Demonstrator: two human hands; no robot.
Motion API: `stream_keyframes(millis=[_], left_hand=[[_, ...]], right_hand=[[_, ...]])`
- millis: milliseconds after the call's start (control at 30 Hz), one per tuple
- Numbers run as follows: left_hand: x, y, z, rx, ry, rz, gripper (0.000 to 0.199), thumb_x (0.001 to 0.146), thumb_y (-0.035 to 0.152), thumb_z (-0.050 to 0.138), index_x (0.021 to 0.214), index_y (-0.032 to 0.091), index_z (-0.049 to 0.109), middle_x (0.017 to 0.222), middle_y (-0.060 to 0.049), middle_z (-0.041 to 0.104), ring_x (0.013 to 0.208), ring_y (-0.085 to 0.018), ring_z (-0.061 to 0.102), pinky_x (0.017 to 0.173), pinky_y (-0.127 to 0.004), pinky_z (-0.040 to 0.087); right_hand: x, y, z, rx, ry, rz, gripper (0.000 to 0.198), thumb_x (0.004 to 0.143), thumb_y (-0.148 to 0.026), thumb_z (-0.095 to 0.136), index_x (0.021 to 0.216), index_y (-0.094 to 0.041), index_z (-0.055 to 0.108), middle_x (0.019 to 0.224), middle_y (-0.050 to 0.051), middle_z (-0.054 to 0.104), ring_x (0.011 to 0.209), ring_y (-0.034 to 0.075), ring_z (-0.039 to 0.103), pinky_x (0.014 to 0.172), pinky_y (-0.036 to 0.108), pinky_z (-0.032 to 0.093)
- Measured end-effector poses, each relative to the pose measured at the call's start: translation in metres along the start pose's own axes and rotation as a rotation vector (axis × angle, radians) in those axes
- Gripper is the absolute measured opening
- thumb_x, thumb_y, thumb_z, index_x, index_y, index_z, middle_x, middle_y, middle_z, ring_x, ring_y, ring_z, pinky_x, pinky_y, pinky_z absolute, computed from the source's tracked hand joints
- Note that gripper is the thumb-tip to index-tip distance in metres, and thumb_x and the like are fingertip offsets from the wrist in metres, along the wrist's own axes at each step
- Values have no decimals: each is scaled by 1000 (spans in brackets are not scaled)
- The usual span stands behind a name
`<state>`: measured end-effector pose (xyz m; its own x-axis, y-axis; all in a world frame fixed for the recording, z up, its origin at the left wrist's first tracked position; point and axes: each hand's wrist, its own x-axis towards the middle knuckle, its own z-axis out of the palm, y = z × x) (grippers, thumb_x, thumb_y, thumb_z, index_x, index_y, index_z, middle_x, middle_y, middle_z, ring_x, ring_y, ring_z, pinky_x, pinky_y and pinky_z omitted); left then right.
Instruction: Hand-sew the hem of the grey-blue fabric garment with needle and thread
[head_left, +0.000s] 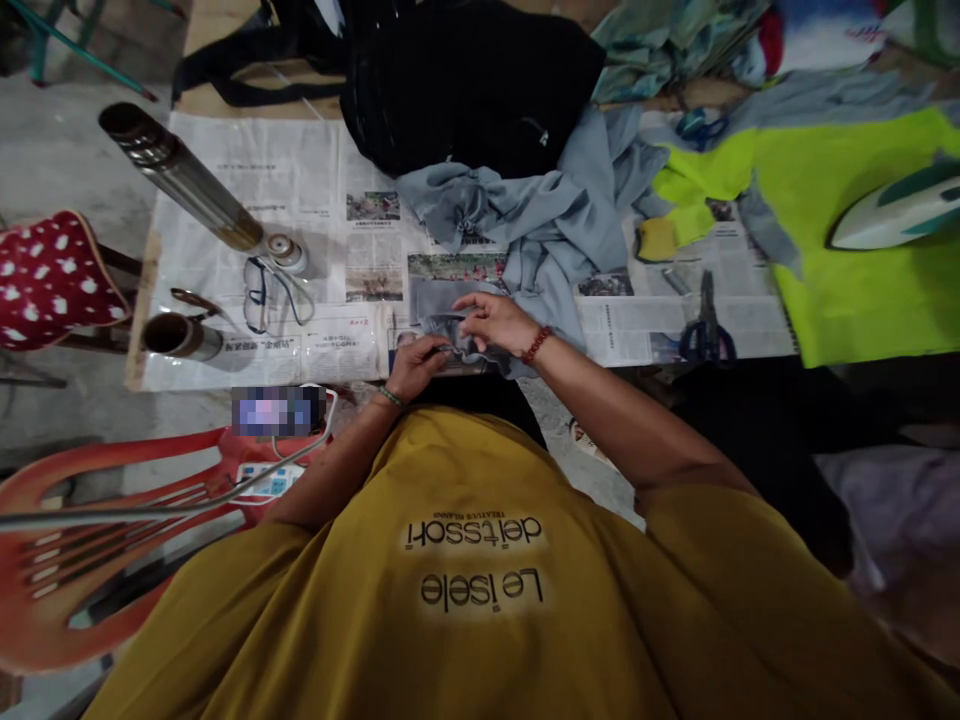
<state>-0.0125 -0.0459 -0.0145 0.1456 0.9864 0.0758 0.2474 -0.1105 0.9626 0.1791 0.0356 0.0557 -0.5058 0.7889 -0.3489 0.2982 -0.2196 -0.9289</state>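
A grey-blue cloth (555, 220), likely a garment, lies crumpled from the black bag down to the table's front edge. My left hand (416, 367) pinches the near edge of this cloth between thumb and fingertips, right at the table edge. Just above and to the right, my right hand (501, 323) hovers over the cloth's flat, darker part, its fingers curled and thumb drawn toward them. Whatever sits between those fingertips, if anything, is too small to make out. Dark-handled scissors (707, 325) lie on the newspaper to the right.
Newspaper (300, 190) covers the table. A black bag (472, 85) stands at the back. On the left are a steel flask (180, 180), its cap (285, 252), glasses (259, 295) and a cup (180, 336). An iron (896, 210) rests on yellow-green cloth (825, 170) at right.
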Motion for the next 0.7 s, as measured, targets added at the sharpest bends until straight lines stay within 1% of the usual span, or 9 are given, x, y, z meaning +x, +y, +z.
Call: stream_keyframes(millis=[67,100,167,233,333,433,567,700], left_hand=[[0,0,-1,42,-13,25,26,90,40,63,99,18,73,76,1,72,58,-12,61,59,-24,49],[0,0,-1,67,-18,38,26,91,40,63,99,18,73,79,0,73,60,-12,62,61,-24,50],[-1,1,-1,123,-20,68,25,93,40,62,100,18,73,83,-1,74,66,-13,64,66,-25,51],[-1,3,-1,180,-17,105,23,94,38,62,99,18,74,86,-2,75,73,-14,66,72,-26,53],[-1,4,-1,252,-13,152,19,94,33,63,98,18,74,88,-4,76,79,-15,67,78,-27,53],[-2,3,1,288,5,158,17,94,29,62,99,18,74,90,-4,76,81,-16,68,79,-27,53],[-5,-1,2,290,24,147,17,96,29,61,102,18,73,91,-4,76,80,-16,69,78,-27,54],[-6,-4,4,261,40,147,17,96,30,61,103,18,72,90,-4,75,80,-16,70,79,-28,54]], right_hand=[[-1,-6,5,115,1,93,13,86,-18,73,91,-17,61,68,-3,68,39,5,48,39,17,33],[-1,-8,7,140,3,135,15,87,-20,73,85,-17,59,66,-2,68,38,5,48,37,17,30],[-3,-11,12,137,10,193,20,91,-23,71,78,-17,56,63,-2,67,36,5,48,34,17,25],[-4,-13,17,63,42,216,22,94,-23,65,75,-17,56,58,-4,62,35,4,45,35,17,24],[-3,-12,21,-143,126,185,26,95,-20,60,70,-18,57,49,-7,51,37,4,39,40,19,25],[-1,-10,23,-301,178,127,28,92,-18,60,64,-17,57,50,-6,49,46,6,39,49,20,28],[-3,-4,26,-295,222,108,27,91,-19,55,64,-17,57,57,-5,51,54,8,41,57,22,31],[-7,1,28,-256,241,109,26,91,-24,53,65,-18,55,57,-6,48,55,9,39,58,23,29]])
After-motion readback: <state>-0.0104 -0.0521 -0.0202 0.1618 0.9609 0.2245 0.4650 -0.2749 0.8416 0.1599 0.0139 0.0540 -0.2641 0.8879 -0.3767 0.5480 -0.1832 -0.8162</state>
